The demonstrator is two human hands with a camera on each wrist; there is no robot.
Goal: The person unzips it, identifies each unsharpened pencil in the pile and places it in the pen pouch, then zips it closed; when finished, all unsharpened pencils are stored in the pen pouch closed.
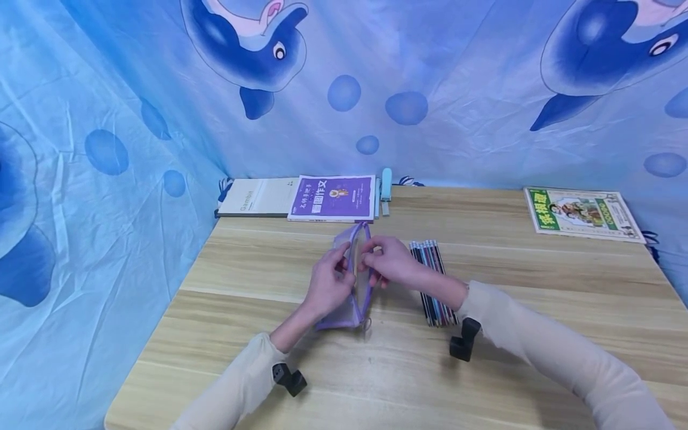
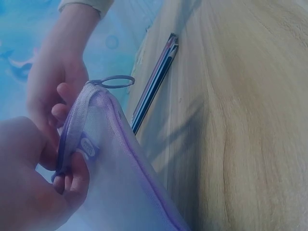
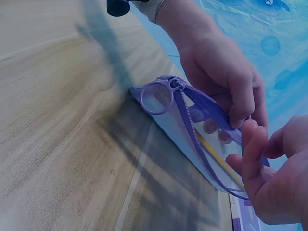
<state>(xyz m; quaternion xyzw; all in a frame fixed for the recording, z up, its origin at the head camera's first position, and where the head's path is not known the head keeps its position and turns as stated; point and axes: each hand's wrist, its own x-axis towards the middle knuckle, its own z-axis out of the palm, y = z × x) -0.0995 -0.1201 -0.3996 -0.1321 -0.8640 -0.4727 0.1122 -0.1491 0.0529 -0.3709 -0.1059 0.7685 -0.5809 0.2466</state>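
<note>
A purple mesh zipper pouch (image 1: 352,301) stands on its edge in the middle of the wooden table (image 1: 537,334), its zip open at the top. My left hand (image 1: 343,266) pinches the left lip of the opening, and my right hand (image 1: 372,258) pinches the right lip. In the left wrist view the left hand's fingers (image 2: 72,175) curl over the pouch (image 2: 120,183) rim, with the right hand (image 2: 53,96) behind it. In the right wrist view the ring pull (image 3: 155,96) sits at the end of the zip. A row of several pencils (image 1: 432,280) lies just right of my right hand.
Along the back edge lie a pale notebook (image 1: 258,197), a purple book (image 1: 333,198) and a small light-blue object (image 1: 386,184). A green picture book (image 1: 583,213) lies at the back right. Blue dolphin-print cloth (image 1: 107,149) hangs behind and to the left.
</note>
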